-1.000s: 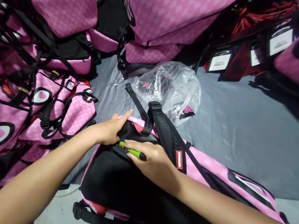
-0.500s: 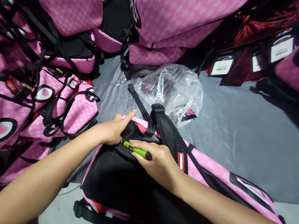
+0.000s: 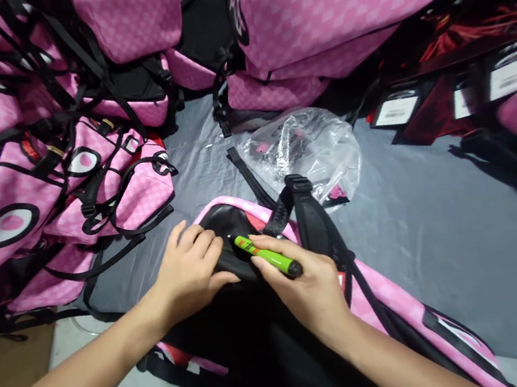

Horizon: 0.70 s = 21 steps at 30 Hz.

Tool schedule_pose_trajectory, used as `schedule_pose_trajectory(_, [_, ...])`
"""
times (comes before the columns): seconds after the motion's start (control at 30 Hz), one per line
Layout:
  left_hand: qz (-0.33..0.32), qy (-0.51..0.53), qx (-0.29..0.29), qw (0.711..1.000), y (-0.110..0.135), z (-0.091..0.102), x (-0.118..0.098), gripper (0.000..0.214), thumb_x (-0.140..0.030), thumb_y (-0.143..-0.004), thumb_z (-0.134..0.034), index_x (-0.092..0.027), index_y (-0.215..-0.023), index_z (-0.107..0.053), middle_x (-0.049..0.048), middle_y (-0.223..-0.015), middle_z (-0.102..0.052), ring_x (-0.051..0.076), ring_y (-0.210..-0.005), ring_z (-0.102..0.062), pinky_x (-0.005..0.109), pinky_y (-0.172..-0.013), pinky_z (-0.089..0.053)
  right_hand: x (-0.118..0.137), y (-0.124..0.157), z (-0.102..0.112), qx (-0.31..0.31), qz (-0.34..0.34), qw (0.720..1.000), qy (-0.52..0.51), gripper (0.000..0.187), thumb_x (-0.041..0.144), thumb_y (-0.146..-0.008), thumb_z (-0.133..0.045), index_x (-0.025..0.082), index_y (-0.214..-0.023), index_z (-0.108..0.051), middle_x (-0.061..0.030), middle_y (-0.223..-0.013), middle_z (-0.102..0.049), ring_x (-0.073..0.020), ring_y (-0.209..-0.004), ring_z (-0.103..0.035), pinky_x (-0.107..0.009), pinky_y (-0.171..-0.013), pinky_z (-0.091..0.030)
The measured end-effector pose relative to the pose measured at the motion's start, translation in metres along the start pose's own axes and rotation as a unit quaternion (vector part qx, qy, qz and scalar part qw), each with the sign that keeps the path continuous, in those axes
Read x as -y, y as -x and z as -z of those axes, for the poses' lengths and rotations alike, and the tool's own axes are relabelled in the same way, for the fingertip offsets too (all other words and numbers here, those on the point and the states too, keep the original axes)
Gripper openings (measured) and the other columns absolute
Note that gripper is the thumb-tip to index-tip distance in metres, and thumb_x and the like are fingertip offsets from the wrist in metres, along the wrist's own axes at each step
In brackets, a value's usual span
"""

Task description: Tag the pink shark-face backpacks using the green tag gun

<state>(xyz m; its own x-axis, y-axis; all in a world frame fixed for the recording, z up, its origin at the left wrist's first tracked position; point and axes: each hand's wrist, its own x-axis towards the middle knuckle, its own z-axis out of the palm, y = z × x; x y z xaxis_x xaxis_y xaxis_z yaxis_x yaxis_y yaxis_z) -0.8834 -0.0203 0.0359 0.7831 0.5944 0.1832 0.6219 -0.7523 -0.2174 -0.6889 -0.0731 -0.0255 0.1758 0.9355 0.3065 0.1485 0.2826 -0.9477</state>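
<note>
A pink backpack with a black padded back panel lies back side up in front of me. On the upper left of that panel rests my left hand, its fingers bent and the thumb apart from them. My right hand is closed around a green marker with a black rear end. The marker's dark tip points up and left, close to the black fabric near the backpack's top; whether it touches cannot be made out. A black shoulder strap runs beside my right hand.
Pink checkered bags are piled at the left, and more pink backpacks line the back. A clear plastic bag lies on the grey cloth. Tags with white labels sit at the right. A cardboard piece shows lower left.
My left hand has drawn back from the backpack's top edge, down and left onto the panel. My right hand with the marker has shifted right, and the top edge now shows more.
</note>
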Motion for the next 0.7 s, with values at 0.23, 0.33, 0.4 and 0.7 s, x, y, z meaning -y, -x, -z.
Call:
schedule_pose_trajectory(0.23, [-0.014, 0.042, 0.001, 0.999, 0.005, -0.01, 0.006, 0.047, -0.059, -0.089, -0.057, -0.013, -0.093, -0.067, 0.0092, -0.093, -0.066, 0.027, -0.097, -0.052, 0.045, -0.092, -0.042, -0.004, 0.003, 0.005, 0.034, -0.001, 0.999, 0.004, 0.02, 0.018, -0.088, -0.068, 0.021, -0.107, -0.072, -0.0017, -0.112, -0.075, -0.0172, -0.101, -0.072, -0.029, -0.098, -0.058])
schedule_pose_trajectory(0.33, [-0.041, 0.05, -0.053, 0.996, 0.011, -0.019, 0.011, 0.043, -0.055, -0.09, -0.057, -0.013, -0.092, -0.067, 0.0089, -0.092, -0.067, 0.025, -0.096, -0.052, 0.044, -0.091, -0.043, -0.007, 0.004, 0.003, 0.045, 0.036, 0.998, 0.016, 0.022, 0.015, -0.086, -0.068, 0.02, -0.107, -0.072, -0.0029, -0.111, -0.075, -0.0169, -0.099, -0.073, -0.027, -0.094, -0.059])
schedule_pose_trajectory(0.4, [-0.05, 0.05, -0.074, 0.995, 0.015, -0.024, 0.012, 0.04, -0.053, -0.09, -0.06, -0.014, -0.092, -0.067, 0.0084, -0.091, -0.067, 0.025, -0.095, -0.052, 0.044, -0.092, -0.043, -0.007, 0.003, 0.0, 0.046, 0.045, 0.998, 0.018, 0.023, 0.013, -0.085, -0.068, 0.019, -0.107, -0.072, -0.0032, -0.11, -0.075, -0.0166, -0.098, -0.073, -0.026, -0.095, -0.059])
schedule_pose_trajectory(0.7, [-0.063, 0.053, -0.104, 0.991, 0.018, -0.026, 0.013, 0.026, -0.039, -0.087, -0.066, -0.015, -0.097, -0.065, 0.0082, -0.09, -0.069, 0.025, -0.092, -0.053, 0.047, -0.09, -0.047, 0.006, -0.005, -0.012, 0.051, 0.036, 0.998, -0.023, 0.022, 0.007, -0.085, -0.064, 0.017, -0.104, -0.071, -0.0023, -0.105, -0.076, -0.0139, -0.096, -0.073, -0.021, -0.093, -0.057])
